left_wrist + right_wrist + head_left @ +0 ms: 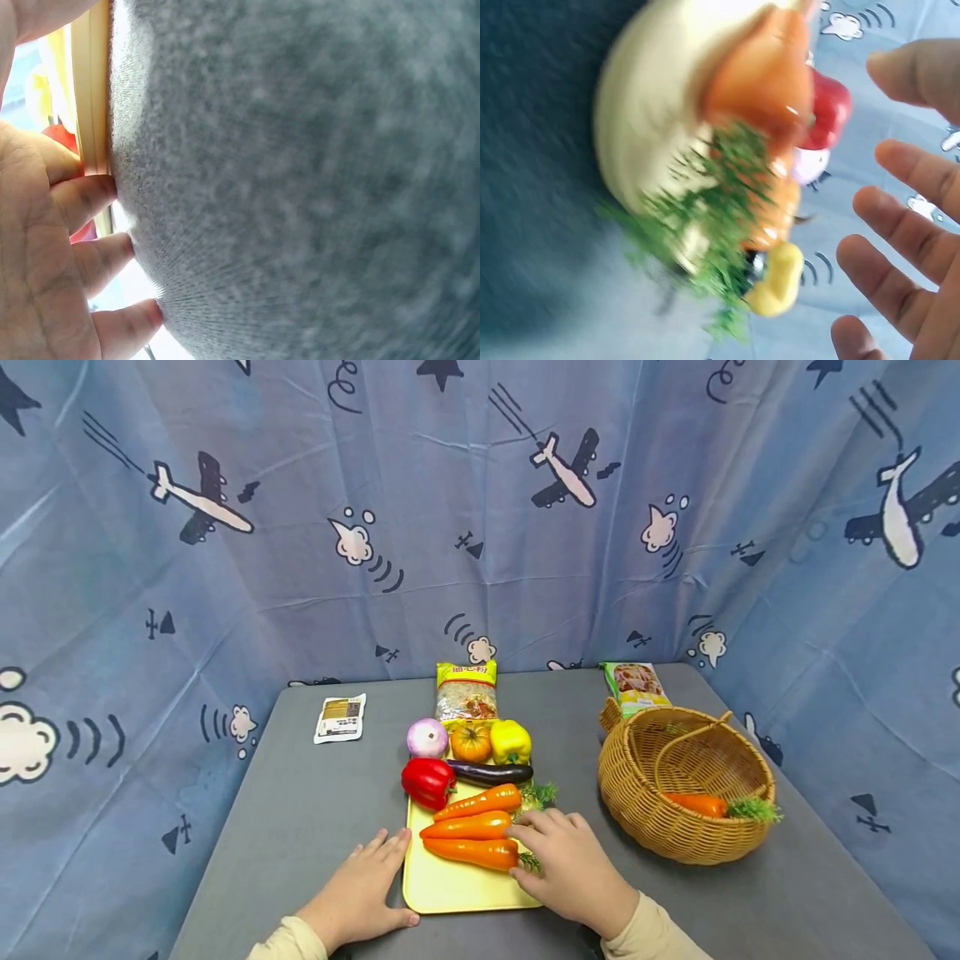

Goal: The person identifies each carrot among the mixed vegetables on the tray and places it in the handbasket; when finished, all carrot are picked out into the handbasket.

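Note:
A pale yellow tray (472, 893) bears three carrots with green tops; the nearest carrot (476, 853) lies lowest. My left hand (360, 885) rests at the tray's left edge, fingers spread and fingertips down on the table, as the left wrist view shows. Over the tray's right edge is my right hand (566, 864), its fingers parted beside the carrot tops. In the right wrist view nothing lies between those fingers (892, 277), and the leafy green top (727, 202) hangs near them. A red bell pepper (428, 782) and an eggplant (491, 772) lie farther up the tray.
An onion (427, 739), a small pumpkin (471, 742) and a yellow pepper (511, 742) line the tray's far end. Behind stands a noodle bag (467, 692). A wicker basket (675, 827) holding a carrot (697, 804) sits right, near a green packet (636, 687). A white packet (341, 718) lies left.

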